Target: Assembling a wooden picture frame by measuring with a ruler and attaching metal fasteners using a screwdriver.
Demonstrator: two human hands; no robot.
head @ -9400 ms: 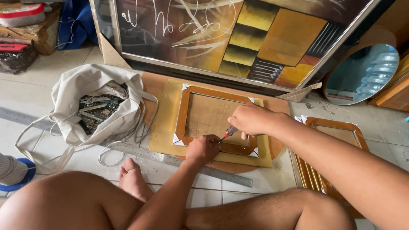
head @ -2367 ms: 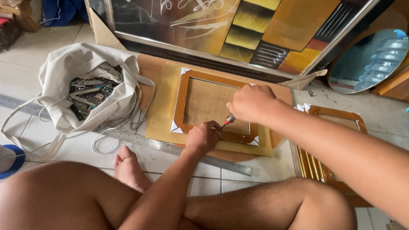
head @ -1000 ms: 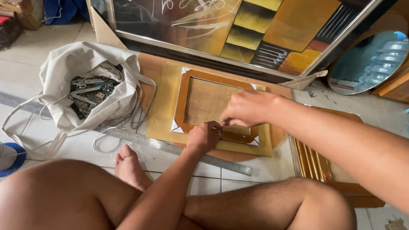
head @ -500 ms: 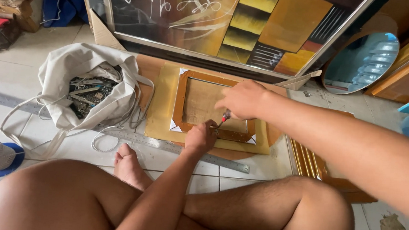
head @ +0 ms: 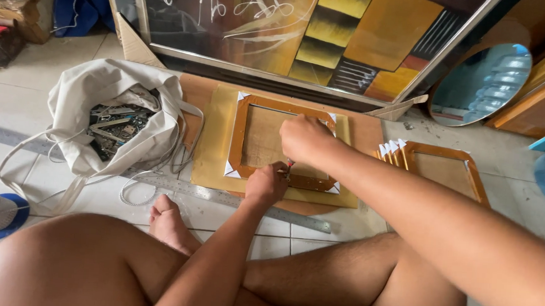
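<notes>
A small tool [head: 289, 166], possibly a screwdriver, is gripped in the closed right hand [head: 303, 138]; the frame [head: 241, 132] is pressed by the curled left hand [head: 267, 182].

- We are seeing a wooden picture frame [head: 241, 132], its orange-brown rails looking smooth and faintly glossy, with white paper corners.
- We are noting the matt brown board [head: 267, 140] filling it, lying on matt yellowish paper [head: 212, 155].
- We are looking at an off-white cloth bag [head: 99, 92], creased and matt, holding dull grey metal parts [head: 113, 124].
- We are seeing a metal ruler [head: 219, 197] shining dully on smooth, pale floor tiles [head: 30, 100].
- We are noticing a glossy round mirror [head: 481, 84].
</notes>
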